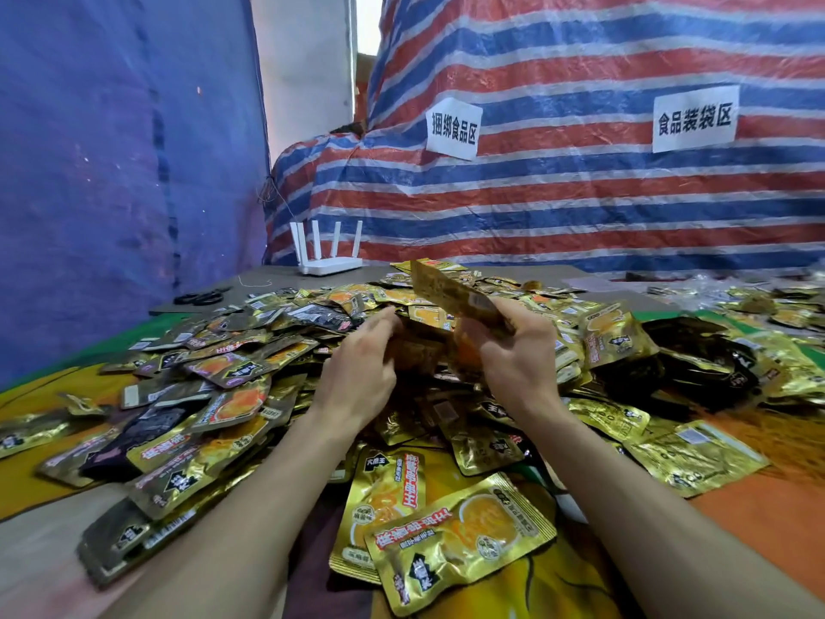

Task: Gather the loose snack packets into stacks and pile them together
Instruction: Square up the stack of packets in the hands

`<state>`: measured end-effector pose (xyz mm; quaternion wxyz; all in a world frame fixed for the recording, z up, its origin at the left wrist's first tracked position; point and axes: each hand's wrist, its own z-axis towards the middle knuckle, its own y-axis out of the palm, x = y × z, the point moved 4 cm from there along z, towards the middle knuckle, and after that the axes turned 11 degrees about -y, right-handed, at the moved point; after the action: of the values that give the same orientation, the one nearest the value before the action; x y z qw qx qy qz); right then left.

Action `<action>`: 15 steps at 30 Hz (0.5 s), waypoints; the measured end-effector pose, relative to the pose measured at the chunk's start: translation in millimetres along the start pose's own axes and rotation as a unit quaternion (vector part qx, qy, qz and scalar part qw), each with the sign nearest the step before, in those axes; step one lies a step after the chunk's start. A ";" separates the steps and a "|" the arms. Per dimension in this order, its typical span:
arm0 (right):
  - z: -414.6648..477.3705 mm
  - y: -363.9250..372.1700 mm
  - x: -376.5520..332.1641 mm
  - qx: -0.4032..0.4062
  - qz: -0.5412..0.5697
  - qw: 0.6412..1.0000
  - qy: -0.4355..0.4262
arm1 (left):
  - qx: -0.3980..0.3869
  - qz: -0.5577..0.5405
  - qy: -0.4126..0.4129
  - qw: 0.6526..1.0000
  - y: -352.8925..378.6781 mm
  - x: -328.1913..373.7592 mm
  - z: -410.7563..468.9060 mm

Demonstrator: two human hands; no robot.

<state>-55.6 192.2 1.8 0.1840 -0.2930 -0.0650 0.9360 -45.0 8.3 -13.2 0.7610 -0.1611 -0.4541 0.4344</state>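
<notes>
Right hand (513, 350) is up over the middle of the heap, fingers and thumb curled round one gold packet (455, 292), which tilts up and away above everything else. Left hand (361, 373) is just beside it, fingers bent in toward a blurred clump of foil between the two hands. Whether it has hold of anything, I cannot tell.

The heap of packets (268, 350) spreads across the table in front, mostly gold foil with an orange picture and a red band of Chinese characters, and a few black ones mixed in. They lie upside down to the camera, and the print is too small and glossy to read with confidence. Two gold packets (460, 538) overlap at the near edge, between the forearms, on the orange and yellow table cover (759, 520).

On the striped tarp (580, 194) behind hang two white paper signs: the left sign (453, 129) reads 捆绑食品区, the right sign (694, 118) reads 食品装袋区. A white router (328, 254) with upright antennas stands at the far edge of the table, black scissors (201, 298) lie to its left, and a blue tarp (111, 172) closes off the left side.
</notes>
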 end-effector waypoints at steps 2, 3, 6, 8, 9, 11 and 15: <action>0.5 -3.5 1.0 0.021 0.040 0.999 -0.002 | 0.004 -0.042 0.005 0.999 -1.8 -0.4 1.0; 0.7 -4.9 1.3 0.035 0.067 0.997 -0.001 | 0.011 -0.061 0.008 0.998 -3.0 -1.1 1.8; 1.1 -5.6 1.8 0.069 0.133 0.989 0.008 | 0.047 -0.106 0.014 0.993 -5.4 -3.4 2.9; 2.2 -4.5 0.0 0.083 0.145 0.986 0.014 | 0.077 -0.136 0.011 0.988 -7.2 -3.3 2.8; 3.0 -4.3 0.9 0.088 0.152 0.984 0.025 | 0.089 -0.157 0.008 0.984 -8.7 -2.5 2.9; 3.0 -3.7 5.5 0.079 0.165 0.981 0.066 | 0.107 -0.211 -0.002 0.972 -12.8 -1.4 3.6; -3.4 7.1 15.2 -0.023 0.139 0.981 0.133 | 0.112 -0.322 -0.059 0.938 -17.1 -6.6 7.5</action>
<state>-67.4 191.5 -10.6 0.0523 -0.4250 -0.0202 0.9035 -43.8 -8.0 -1.9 0.8453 0.1056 -0.4737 0.2234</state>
